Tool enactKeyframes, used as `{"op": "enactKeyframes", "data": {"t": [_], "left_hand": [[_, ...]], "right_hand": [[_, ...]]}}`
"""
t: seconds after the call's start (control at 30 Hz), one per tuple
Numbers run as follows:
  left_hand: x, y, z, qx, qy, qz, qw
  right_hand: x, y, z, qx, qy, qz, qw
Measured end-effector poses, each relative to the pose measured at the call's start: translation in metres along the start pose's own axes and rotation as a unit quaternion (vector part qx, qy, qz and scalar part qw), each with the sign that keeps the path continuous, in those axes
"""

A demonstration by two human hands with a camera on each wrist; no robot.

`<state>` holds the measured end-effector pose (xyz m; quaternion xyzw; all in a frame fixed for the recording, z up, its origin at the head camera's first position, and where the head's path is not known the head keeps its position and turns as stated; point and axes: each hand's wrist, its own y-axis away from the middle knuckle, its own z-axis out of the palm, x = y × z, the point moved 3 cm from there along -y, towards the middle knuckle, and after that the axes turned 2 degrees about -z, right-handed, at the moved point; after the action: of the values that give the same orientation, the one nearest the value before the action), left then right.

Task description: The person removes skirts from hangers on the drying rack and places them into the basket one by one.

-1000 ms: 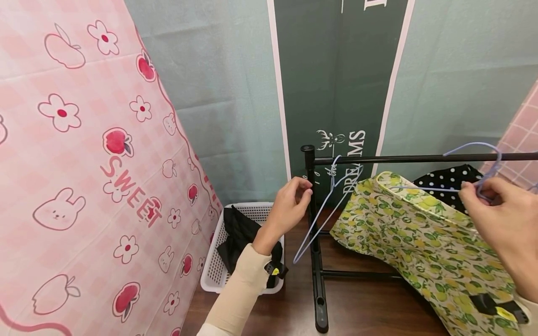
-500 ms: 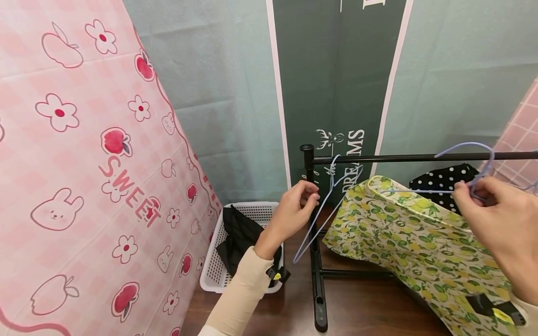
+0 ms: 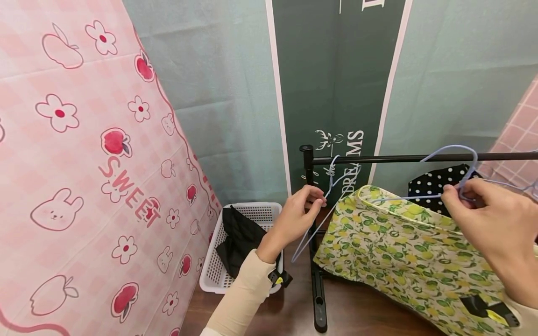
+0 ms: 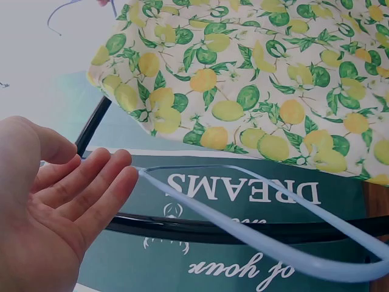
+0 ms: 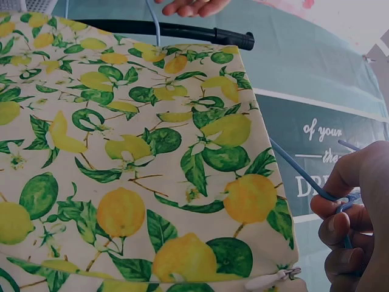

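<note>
My right hand [image 3: 498, 219] pinches a light blue hanger [image 3: 451, 148] just below its hook. The hook is near the rail's height; whether it bears on the rail I cannot tell. From this hanger hangs a lemon-print garment [image 3: 403, 252], slanting down to the right; a zipper pull [image 5: 267, 281] shows at its edge in the right wrist view. My left hand [image 3: 294, 214] is beside a bare blue hanger [image 4: 328, 267] on the rail, fingers loosely extended and holding nothing. In the left wrist view its fingertips lie close to that hanger's wire; contact is unclear.
A black clothes rack carries a horizontal rail [image 3: 391, 159]. Behind the lemon print is a black polka-dot garment [image 3: 437, 184]. A white basket [image 3: 208, 275] with black cloth [image 3: 241, 238] stands on the floor at left. A pink printed curtain [image 3: 84, 186] borders the left side.
My right hand has moved left along the rail, bringing the hanger and lemon-print garment with it. My left hand has shifted slightly right and down, closer to the bare hanger.
</note>
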<state>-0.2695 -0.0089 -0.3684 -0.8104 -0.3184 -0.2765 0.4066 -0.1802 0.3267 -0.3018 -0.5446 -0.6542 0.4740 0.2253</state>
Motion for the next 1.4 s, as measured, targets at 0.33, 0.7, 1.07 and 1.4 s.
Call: {"op": "enactKeyframes", "data": {"t": [0.33,0.7,1.07,1.4], "left_hand": [[0.001,0.006,0.007,-0.035,-0.002,-0.005,0.9994],[0.001,0.01,0.008,-0.039,-0.02,-0.007,0.999],[0.001,0.014,0.01,-0.053,-0.027,-0.015,0.9982],[0.001,0.017,0.011,-0.046,-0.047,-0.002,0.9978]], "right_hand": [[-0.018,-0.001,0.005,0.013,0.009,0.001,1.0],[-0.029,-0.001,0.017,0.02,-0.024,-0.021,0.999],[-0.033,0.0,0.028,0.019,-0.06,-0.026,0.998],[-0.033,0.004,0.04,0.007,-0.102,-0.029,0.994]]}}
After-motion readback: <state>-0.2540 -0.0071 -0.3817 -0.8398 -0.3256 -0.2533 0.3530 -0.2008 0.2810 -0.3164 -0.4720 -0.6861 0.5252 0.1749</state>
